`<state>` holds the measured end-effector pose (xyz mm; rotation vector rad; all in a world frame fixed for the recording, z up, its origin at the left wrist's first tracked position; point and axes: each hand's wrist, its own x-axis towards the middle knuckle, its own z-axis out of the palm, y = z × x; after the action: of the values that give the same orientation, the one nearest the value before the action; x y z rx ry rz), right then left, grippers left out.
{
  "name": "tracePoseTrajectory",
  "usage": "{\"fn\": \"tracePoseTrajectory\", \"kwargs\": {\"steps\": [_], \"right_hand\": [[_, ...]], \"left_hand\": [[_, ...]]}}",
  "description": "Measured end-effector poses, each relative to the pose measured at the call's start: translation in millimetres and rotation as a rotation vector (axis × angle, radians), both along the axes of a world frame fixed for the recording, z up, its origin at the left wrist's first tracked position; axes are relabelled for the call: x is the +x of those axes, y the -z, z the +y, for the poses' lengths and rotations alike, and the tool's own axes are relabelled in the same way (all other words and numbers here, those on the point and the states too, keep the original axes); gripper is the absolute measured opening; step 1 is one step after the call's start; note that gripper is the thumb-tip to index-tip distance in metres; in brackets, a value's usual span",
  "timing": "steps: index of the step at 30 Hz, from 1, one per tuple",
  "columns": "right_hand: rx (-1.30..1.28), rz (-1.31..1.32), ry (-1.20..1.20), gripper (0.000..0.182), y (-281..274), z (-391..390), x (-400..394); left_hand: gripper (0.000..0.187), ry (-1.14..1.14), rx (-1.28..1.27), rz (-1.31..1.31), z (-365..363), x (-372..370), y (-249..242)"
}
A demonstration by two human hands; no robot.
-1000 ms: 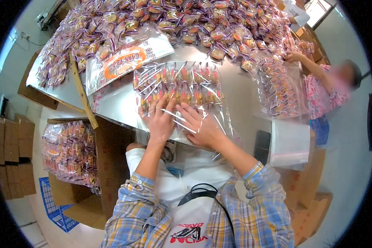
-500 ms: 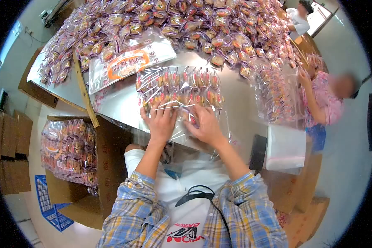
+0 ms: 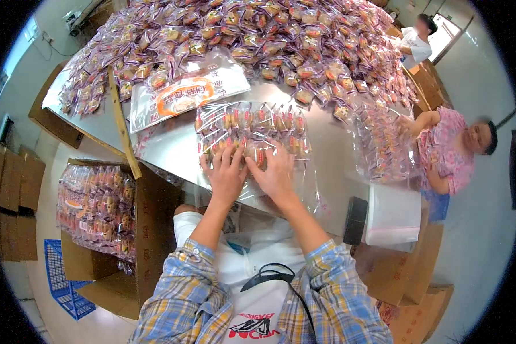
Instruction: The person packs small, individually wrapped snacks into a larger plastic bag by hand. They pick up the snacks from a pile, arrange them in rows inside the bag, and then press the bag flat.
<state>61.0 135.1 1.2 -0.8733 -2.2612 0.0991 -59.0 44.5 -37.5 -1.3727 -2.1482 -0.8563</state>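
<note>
Clear bag (image 3: 313, 182) flat on the metal table (image 3: 166, 143), directly in front of the wearer; wrapped packets (image 3: 281, 121) inside, two full rows visible, part of another under the fingers. Step in hand, as I judge it: setting packets in line within the film. Any further nudge would call for light, flat fingertips, as the film looks slick and the rows could skew. Rows run left to right, their long axis across the wearer's front; single packets point roughly away from the body. Loose film lies toward the wearer; which edge is the mouth, cannot tell. Left hand (image 3: 226, 173) palm down, fingers spread over the near packets. Right hand (image 3: 275, 175) beside it, thumb apart from fingers, a packet near the thumb; whether pinched, cannot tell. Beyond: printed bag (image 3: 183, 102), overlapping the edge of a large packet heap (image 3: 258, 26). Wooden strip (image 3: 122, 123) to the left. Right side: dark flat object (image 3: 356, 220) beside a stack of clear film (image 3: 392, 215); farther up, another filled bag (image 3: 381, 143), a co-worker (image 3: 448, 143) next to it. Lower left: open carton (image 3: 155, 212) with a bagged batch (image 3: 94, 209); blue crate (image 3: 63, 281) on the floor.
</note>
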Motion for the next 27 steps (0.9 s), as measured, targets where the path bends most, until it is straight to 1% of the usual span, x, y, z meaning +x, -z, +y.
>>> {"fn": "tracePoseTrajectory", "kwargs": {"steps": [3, 5, 6, 9, 10, 12, 13, 14, 15, 18, 19, 22, 23, 24, 26, 27], "right_hand": [[-0.047, 0.072, -0.140, 0.061, -2, 7, 2], [-0.021, 0.163, -0.182, 0.062, 2, 9, 1], [-0.011, 0.205, -0.205, 0.062, 3, 9, 1], [0.082, 0.056, -0.246, 0.061, 5, 14, 4], [0.115, 0.008, -0.260, 0.061, 3, 15, 5], [0.096, -0.042, -0.267, 0.055, -3, 10, 8], [0.096, -0.065, -0.270, 0.054, -10, 7, 10], [0.095, -0.089, -0.272, 0.053, -16, 5, 11], [0.162, -0.125, -0.280, 0.050, -20, 6, 13], [0.222, -0.086, -0.342, 0.053, 0, 26, 17], [0.224, -0.128, -0.310, 0.054, 4, 30, 19], [0.330, -0.060, -0.284, 0.049, 8, 33, 13], [0.254, -0.038, -0.255, 0.049, 7, 31, 14], [0.249, -0.056, -0.250, 0.051, 11, 31, 14], [0.240, -0.090, -0.246, 0.054, 20, 34, 11], [0.246, -0.113, -0.232, 0.055, 14, 32, 9]], "left_hand": [[0.059, 0.000, -0.003, 0.009, 1, -1, 3], [0.060, 0.021, -0.033, -0.033, 3, -3, 10], [0.061, 0.030, -0.052, -0.057, 3, -3, 6], [0.063, 0.007, -0.023, -0.017, 0, 2, -7], [0.063, -0.001, -0.011, -0.006, 1, 2, -4], [0.064, -0.016, 0.015, 0.018, 3, -1, 3], [0.063, -0.047, -0.037, 0.076, 2, -3, 4], [0.062, -0.039, -0.018, 0.049, 3, -3, 5], [0.060, -0.032, 0.000, 0.020, 3, -3, 3], [0.051, -0.021, 0.051, -0.027, 3, 0, -2], [0.048, -0.015, 0.071, -0.033, 4, -1, -4], [0.038, -0.052, 0.078, -0.029, 4, 3, -10], [0.034, -0.039, 0.114, -0.155, 7, 0, 3], [0.034, -0.049, 0.096, -0.125, 4, 0, -6], [0.035, -0.055, 0.109, -0.134, 4, 0, 2], [0.037, -0.063, 0.099, -0.102, 3, -1, 2]]}}
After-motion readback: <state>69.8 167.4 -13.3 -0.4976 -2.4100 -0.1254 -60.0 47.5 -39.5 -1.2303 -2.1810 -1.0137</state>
